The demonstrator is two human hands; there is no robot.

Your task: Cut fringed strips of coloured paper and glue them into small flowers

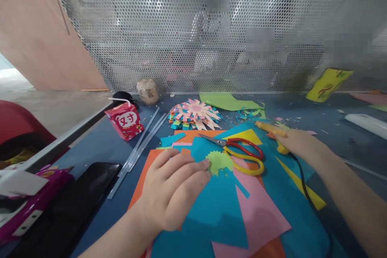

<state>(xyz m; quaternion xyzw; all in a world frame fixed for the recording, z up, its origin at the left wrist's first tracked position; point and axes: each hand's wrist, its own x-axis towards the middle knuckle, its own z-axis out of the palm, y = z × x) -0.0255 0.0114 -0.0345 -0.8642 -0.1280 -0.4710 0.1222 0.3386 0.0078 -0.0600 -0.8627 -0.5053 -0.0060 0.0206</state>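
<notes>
My left hand (178, 187) is closed, its fingertips pinching the left edge of a light green paper disc (220, 162) with a notched rim. Small blue paper strips stick out under the disc, over a blue paper sheet (216, 213). At the right, my right hand (292, 142) is wrapped round a yellow hot glue gun (269, 127) with an orange trigger, its nozzle pointing left; a black cord (299, 169) trails from it. Between my hands lie scissors (246, 157) with red and yellow handles, partly spread, on the coloured paper.
Fringed paper rosettes (195, 115) sit behind the sheets. Clear glue sticks (142, 145), a red drink box (125, 121) with a straw and a black phone (69, 205) lie left. A yellow packet (328, 84) leans against the perforated metal screen (181, 28). Green paper (229, 102) lies at the back.
</notes>
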